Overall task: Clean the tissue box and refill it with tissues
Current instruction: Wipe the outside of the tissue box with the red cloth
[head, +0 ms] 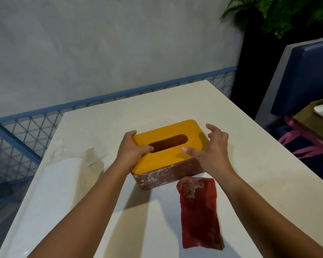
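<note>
Through the head camera we look down at the tissue box standing in the middle of the bench, its yellow lid on and its brown side streaked with white grime. Our left hand grips the box's left end, thumb at the slot. Our right hand hovers over the right end with fingers spread, holding nothing. A soiled red cloth lies just in front, and a wrapped tissue pack lies to the left. We judge the lid comes off next: grip both ends evenly and lift straight.
</note>
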Demonstrator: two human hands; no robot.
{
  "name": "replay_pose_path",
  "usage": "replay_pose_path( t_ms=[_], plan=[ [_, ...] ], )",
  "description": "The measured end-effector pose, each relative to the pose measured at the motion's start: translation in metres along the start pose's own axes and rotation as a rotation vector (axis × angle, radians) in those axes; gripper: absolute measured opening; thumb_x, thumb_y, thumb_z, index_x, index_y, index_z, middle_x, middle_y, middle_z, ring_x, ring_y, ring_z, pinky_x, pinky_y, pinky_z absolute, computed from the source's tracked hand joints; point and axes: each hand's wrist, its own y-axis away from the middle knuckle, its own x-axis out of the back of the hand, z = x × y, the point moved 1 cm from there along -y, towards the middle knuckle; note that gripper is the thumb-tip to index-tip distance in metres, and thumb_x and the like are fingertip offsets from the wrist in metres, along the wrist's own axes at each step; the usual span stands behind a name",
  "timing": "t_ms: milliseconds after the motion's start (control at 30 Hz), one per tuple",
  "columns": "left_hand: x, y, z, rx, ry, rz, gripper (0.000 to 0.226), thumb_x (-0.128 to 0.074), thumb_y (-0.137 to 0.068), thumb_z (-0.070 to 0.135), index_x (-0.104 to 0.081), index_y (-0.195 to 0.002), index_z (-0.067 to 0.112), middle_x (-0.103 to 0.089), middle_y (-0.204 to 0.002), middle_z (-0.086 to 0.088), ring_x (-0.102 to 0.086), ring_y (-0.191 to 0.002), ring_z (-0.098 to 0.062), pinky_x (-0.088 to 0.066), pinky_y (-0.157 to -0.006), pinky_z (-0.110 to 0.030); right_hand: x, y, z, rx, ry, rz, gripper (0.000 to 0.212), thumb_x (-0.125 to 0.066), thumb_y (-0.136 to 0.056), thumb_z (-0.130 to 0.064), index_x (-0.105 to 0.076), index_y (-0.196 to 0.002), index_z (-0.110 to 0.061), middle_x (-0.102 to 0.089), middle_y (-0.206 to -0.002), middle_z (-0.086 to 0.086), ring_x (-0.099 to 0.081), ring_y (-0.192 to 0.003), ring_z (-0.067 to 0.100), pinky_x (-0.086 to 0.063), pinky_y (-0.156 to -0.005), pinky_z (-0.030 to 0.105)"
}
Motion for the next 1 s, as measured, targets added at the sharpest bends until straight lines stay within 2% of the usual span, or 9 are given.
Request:
replay_pose_path(
  t_ms=[133,233,333,433,500,633,733,867,1000],
  plan=[
    [0.0,0.002,0.0,-0.036,0.056,0.0,0.077,-0.074,-0.077,0.014,-0.032,-0.141,0.021,-0.04,-0.138,-0.009,-0.047,-0.101,-0.022,-0.043,-0.07,-0.03,0.027,0.027,0.025,-0.226,-0.23,0.154,0.057,-0.058,-0.088,-0.04,-0.04,-0.136,-0.013,-0.045,-0.126,0.007,-0.048,-0.114,0.021,-0.04,-0.091,0.032],
    [0.0,0.0,-0.002,-0.044,0.045,-0.003,0.075,-0.074,-0.078,0.016,-0.033,-0.14,0.022,-0.038,-0.14,-0.009,-0.048,-0.113,-0.027,-0.044,-0.078,-0.034,0.046,0.058,0.053,-0.443,-0.066,-0.026,0.061,-0.068,-0.083,-0.035,-0.048,-0.131,-0.004,-0.053,-0.128,0.017,-0.052,-0.114,0.028,-0.039,-0.086,0.031],
    [0.0,-0.001,-0.004,-0.052,0.038,-0.003,0.075,-0.075,-0.077,0.017,-0.033,-0.14,0.022,-0.038,-0.14,-0.01,-0.048,-0.116,-0.03,-0.045,-0.081,-0.036,0.042,0.086,0.059,-0.512,0.151,-0.215,0.075,-0.076,-0.07,-0.047,-0.052,-0.128,-0.007,-0.054,-0.13,0.013,-0.053,-0.114,0.028,-0.045,-0.093,0.041],
    [0.0,-0.002,-0.005,-0.063,0.036,-0.024,0.075,-0.074,-0.078,0.018,-0.032,-0.14,0.022,-0.037,-0.14,-0.01,-0.047,-0.118,-0.031,-0.046,-0.086,-0.04,0.027,0.094,0.051,-0.495,0.358,-0.231,0.074,-0.075,-0.064,-0.058,-0.057,-0.122,-0.015,-0.057,-0.124,0.007,-0.053,-0.113,0.027,-0.046,-0.092,0.042],
    [0.0,-0.003,-0.006,-0.072,0.034,-0.028,0.075,-0.074,-0.078,0.018,-0.032,-0.14,0.022,-0.037,-0.141,-0.01,-0.047,-0.119,-0.032,-0.047,-0.092,-0.043,0.018,0.094,0.044,-0.468,0.461,-0.2,0.056,-0.073,-0.065,-0.057,-0.065,-0.108,-0.021,-0.061,-0.11,0.005,-0.054,-0.107,0.027,-0.046,-0.083,0.035],
    [0.0,-0.005,-0.007,-0.076,0.045,-0.018,0.075,-0.075,-0.077,0.018,-0.033,-0.14,0.021,-0.039,-0.14,-0.011,-0.048,-0.119,-0.032,-0.047,-0.094,-0.046,0.004,0.098,0.036,-0.46,0.233,-0.089,0.028,-0.075,-0.063,-0.036,-0.068,-0.077,-0.013,-0.066,-0.076,0.006,-0.065,-0.08,0.027,-0.044,-0.062,0.029],
    [-0.001,-0.005,-0.007,-0.086,0.057,-0.023,0.075,-0.074,-0.078,0.017,-0.033,-0.14,0.019,-0.041,-0.139,-0.011,-0.05,-0.117,-0.032,-0.047,-0.09,-0.042,0.003,0.1,0.027,-0.523,0.023,-0.059,0.028,-0.076,-0.067,-0.014,-0.062,-0.086,0.0,-0.065,-0.08,0.009,-0.063,-0.072,0.024,-0.048,-0.065,0.03],
    [-0.001,-0.007,-0.008,-0.097,0.044,-0.012,0.075,-0.074,-0.077,0.018,-0.033,-0.14,0.018,-0.042,-0.139,-0.011,-0.05,-0.118,-0.032,-0.046,-0.093,-0.043,0.003,0.098,0.027,-0.596,-0.071,-0.111,0.037,-0.076,-0.066,-0.009,-0.067,-0.099,0.004,-0.069,-0.097,0.017,-0.066,-0.087,0.032,-0.055,-0.083,0.038],
    [0.0,-0.009,-0.008,-0.1,0.031,-0.01,0.076,-0.075,-0.076,0.021,-0.034,-0.14,0.018,-0.043,-0.138,-0.012,-0.051,-0.118,-0.033,-0.046,-0.098,-0.046,0.004,0.102,0.023,-0.584,-0.112,-0.147,0.031,-0.071,-0.071,-0.009,-0.069,-0.1,-0.001,-0.07,-0.096,0.016,-0.067,-0.085,0.03,-0.051,-0.076,0.031]
  ],
)
